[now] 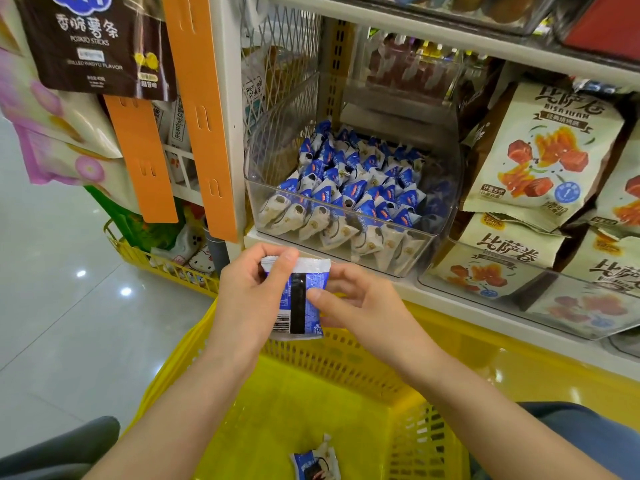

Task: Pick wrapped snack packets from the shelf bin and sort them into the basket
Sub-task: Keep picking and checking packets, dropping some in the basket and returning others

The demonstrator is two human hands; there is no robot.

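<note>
While both hands hold one blue-and-white crinkly foil snack packet (298, 299) above the yellow slotted plastic basket (346, 362), the drop looks next: left hand (249, 296) pinches its top edge, right hand (360, 299) pinches its side. Letting go should land it by the packet on the basket floor (315, 462). The clear rigid plastic shelf bin (433, 237) remains well stocked.

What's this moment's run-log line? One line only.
left hand: grips held packet | right hand: pinches it | position: over basket | in basket: loose packet | shelf bin: stocked
</note>
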